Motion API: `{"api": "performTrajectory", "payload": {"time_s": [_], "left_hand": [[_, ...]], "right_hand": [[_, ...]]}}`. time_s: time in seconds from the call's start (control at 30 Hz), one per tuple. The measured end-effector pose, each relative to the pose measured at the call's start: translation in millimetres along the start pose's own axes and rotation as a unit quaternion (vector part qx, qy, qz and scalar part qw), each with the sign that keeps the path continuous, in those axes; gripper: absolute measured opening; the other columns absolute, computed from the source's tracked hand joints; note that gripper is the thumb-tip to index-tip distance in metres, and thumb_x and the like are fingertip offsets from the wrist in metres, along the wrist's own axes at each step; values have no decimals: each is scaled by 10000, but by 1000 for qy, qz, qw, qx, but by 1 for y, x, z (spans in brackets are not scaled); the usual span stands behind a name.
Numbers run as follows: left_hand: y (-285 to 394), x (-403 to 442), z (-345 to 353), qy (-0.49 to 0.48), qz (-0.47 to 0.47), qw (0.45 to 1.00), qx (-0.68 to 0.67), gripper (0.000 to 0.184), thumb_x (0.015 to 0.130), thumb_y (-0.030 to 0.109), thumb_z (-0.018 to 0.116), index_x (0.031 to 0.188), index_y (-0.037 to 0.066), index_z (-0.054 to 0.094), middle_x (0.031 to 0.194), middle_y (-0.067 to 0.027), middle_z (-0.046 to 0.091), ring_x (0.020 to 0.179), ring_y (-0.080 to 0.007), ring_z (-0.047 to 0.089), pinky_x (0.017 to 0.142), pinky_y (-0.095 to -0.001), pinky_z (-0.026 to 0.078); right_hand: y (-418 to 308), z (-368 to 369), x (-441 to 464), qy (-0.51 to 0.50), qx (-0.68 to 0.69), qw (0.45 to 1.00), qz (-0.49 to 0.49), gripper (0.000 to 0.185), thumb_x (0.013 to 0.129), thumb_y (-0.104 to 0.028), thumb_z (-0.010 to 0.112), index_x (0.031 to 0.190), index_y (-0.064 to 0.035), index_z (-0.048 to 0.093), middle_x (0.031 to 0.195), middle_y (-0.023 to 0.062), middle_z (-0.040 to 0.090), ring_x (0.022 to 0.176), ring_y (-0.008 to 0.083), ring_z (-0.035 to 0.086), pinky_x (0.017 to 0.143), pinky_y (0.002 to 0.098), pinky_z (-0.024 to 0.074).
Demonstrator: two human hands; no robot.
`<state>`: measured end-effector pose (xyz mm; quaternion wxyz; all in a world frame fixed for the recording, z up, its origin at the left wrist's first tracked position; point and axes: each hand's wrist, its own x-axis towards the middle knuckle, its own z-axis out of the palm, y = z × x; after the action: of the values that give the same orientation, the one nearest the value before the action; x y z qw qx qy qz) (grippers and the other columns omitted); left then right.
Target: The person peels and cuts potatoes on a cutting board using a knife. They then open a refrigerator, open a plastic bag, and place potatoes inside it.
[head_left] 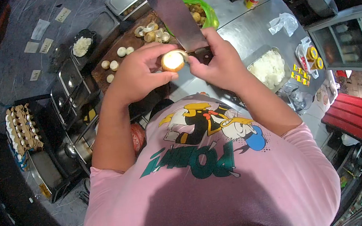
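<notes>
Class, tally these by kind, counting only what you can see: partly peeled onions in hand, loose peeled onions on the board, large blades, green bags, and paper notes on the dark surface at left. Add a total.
Partly peeled onion: 1
Loose peeled onions: 5
Large blade: 1
Green bag: 1
Paper notes: 5
Total: 13

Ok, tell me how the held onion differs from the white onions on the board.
The held onion has golden-brown skin around its side; the white onions look bare. The left hand grips the held onion; the white onions lie loose on the board. Both are roundish and show pale flesh.
</notes>
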<state>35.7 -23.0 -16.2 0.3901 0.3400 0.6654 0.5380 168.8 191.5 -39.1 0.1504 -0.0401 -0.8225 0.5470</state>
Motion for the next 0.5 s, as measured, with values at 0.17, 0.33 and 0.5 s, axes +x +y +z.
{"api": "performTrajectory", "payload": {"time_s": [0.17,0.33,0.5], "left_hand": [[-7,1,3,-3,4,1000,6,618,860,-23,827,1440,-48,615,1366,-93,648,1237,-188,669,1079,-343,539],[-6,2,4,-16,-3,1000,-18,631,873,-63,794,1469,-30,590,1386,-100,644,1237,-182,670,1074,-333,545],[-33,14,26,60,2,955,-289,538,939,-8,762,1443,-27,573,1367,-133,664,1200,-207,672,1037,-366,555]], "right_hand": [[1,2,1,-7,-6,1000,10,506,861,-123,831,1276,-18,562,1027,140,777,914,215,765,826,347,587],[8,5,3,25,-32,999,-13,524,871,-128,841,1291,-13,550,1031,142,780,932,219,773,823,352,594],[19,11,5,74,-45,996,-23,537,901,-214,819,1308,-36,518,1023,210,776,924,416,774,768,473,609]]}}
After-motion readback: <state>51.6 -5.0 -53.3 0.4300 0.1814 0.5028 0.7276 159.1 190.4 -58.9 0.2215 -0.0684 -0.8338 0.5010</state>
